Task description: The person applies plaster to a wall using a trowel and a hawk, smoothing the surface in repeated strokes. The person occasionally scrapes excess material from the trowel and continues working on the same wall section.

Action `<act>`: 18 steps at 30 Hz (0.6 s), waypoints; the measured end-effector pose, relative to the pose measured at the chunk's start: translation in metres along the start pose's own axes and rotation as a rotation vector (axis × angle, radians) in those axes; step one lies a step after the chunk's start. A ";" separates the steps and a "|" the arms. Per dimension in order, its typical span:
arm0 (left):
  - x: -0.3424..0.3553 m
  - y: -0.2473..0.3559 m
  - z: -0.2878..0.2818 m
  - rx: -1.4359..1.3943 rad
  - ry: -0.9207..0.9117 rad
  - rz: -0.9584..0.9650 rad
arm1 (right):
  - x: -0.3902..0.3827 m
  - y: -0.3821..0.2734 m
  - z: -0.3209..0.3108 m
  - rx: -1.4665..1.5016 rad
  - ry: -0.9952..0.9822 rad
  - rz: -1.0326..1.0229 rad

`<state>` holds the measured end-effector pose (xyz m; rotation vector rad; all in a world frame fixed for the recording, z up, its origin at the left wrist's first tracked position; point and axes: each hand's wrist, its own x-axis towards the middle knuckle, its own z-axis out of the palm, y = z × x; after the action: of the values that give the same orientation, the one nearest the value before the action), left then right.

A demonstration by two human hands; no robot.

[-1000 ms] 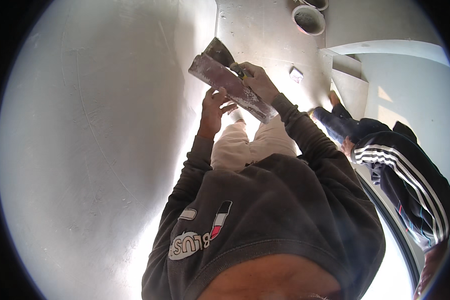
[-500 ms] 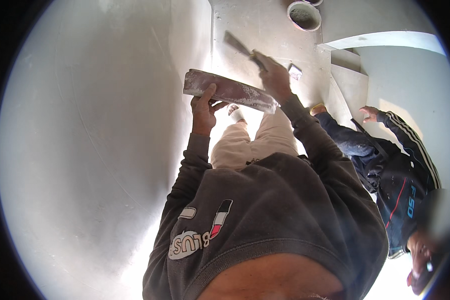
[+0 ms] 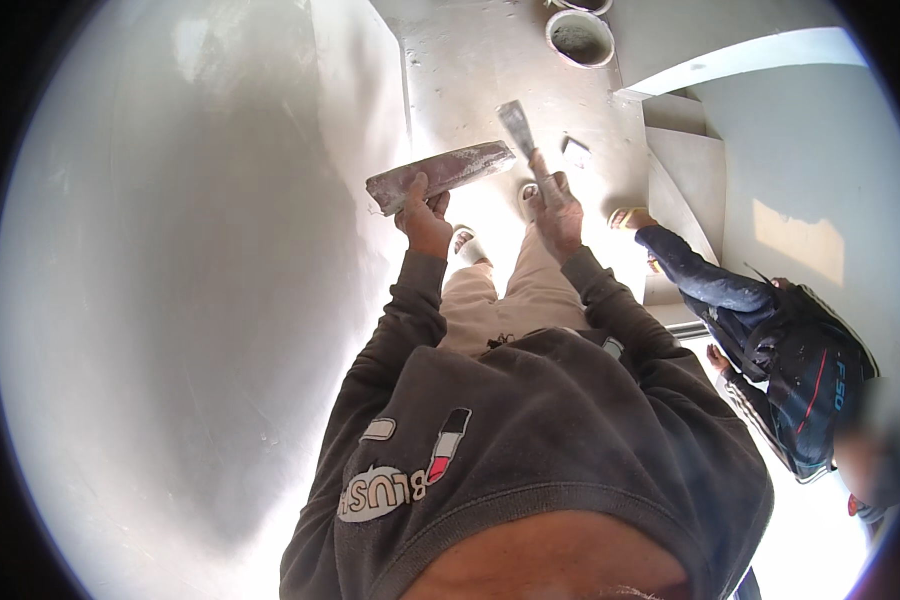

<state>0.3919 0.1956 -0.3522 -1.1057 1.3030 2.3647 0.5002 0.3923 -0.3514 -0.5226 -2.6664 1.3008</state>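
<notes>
My left hand (image 3: 425, 218) grips a long, flat plastering blade (image 3: 465, 165), reddish-brown and smeared with white, from below near its left end, with my thumb over its face. My right hand (image 3: 556, 208) holds a putty knife (image 3: 517, 128) by its handle, its metal blade pointing up and away from me, just right of the long blade's end and slightly apart from it. Both tools are held over my legs and sandalled feet.
A grey wall (image 3: 170, 280) fills the left side. Buckets (image 3: 580, 40) of grey material stand on the floor (image 3: 470, 70) ahead, with a small pale object (image 3: 575, 152) nearer. Another person (image 3: 800, 380) in dark clothing is at my right, beside stairs (image 3: 682, 180).
The putty knife was on the long blade, then lifted away and is now turned more upright. The long blade has tilted, its right end rising. The other person's arms have moved lower.
</notes>
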 end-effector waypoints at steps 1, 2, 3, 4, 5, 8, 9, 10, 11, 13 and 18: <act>0.001 -0.005 0.004 0.011 0.016 -0.023 | -0.007 0.015 0.017 -0.102 -0.042 -0.026; 0.001 -0.013 0.006 0.034 0.027 -0.014 | -0.013 0.024 0.027 -0.191 -0.189 -0.062; 0.001 -0.017 0.009 0.061 0.047 0.004 | -0.014 0.023 0.032 -0.269 -0.341 -0.100; 0.001 -0.020 0.012 0.087 0.065 0.022 | -0.012 0.024 0.033 -0.250 -0.397 -0.010; 0.001 -0.022 0.013 0.077 0.048 0.035 | -0.010 0.025 0.034 -0.174 -0.287 -0.001; 0.000 -0.030 0.005 0.094 0.025 0.089 | -0.017 0.027 0.039 -0.102 -0.201 0.067; 0.002 -0.033 0.004 0.118 0.030 0.129 | -0.014 0.030 0.038 -0.181 -0.335 0.099; 0.005 -0.036 0.003 0.142 0.034 0.170 | -0.013 0.031 0.038 -0.261 -0.468 0.131; 0.005 -0.036 -0.003 0.137 0.018 0.152 | -0.017 0.032 0.037 -0.159 -0.359 0.121; 0.003 -0.031 -0.001 0.122 -0.004 0.090 | -0.017 0.034 0.032 0.023 -0.151 0.117; 0.004 -0.029 0.014 0.179 -0.046 0.131 | -0.016 0.038 0.034 -0.146 -0.311 0.154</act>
<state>0.3967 0.2233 -0.3690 -0.9352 1.5795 2.2923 0.5156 0.3829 -0.4020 -0.5976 -3.0485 1.3308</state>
